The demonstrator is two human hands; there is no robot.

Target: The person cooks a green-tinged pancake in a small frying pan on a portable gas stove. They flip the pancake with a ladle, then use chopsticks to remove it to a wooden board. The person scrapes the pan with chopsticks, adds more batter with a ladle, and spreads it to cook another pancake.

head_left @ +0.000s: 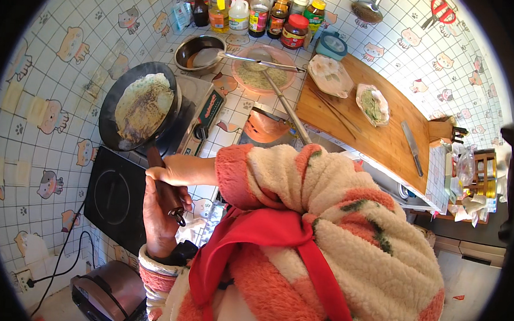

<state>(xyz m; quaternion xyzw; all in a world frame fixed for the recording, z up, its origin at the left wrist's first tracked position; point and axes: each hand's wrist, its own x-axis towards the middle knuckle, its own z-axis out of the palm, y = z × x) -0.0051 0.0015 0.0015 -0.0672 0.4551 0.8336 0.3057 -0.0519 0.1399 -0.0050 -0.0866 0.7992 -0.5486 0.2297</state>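
Note:
Both of my hands are closed around the brown handle (155, 156) of a black frying pan (109, 89). My left hand (158, 212) grips the lower end, close to the hanging ring. Nearer the pan, my right hand (181, 171) holds the upper part of the handle. A browned flat pancake (144, 108) covers much of the pan's inside, and a little steam rises at the rim. The pan is tilted above a portable gas stove (194, 110), whose black knob (201, 131) faces me.
Behind stand a metal bowl (181, 49) and a pink basin (239, 80) of batter, with long-handled ladles across them. Several sauce bottles (259, 14) line the wall. To the right, a wooden board (382, 142) bears a knife (410, 143), chopsticks (334, 112) and bowls. An induction cooktop (113, 197) lies left.

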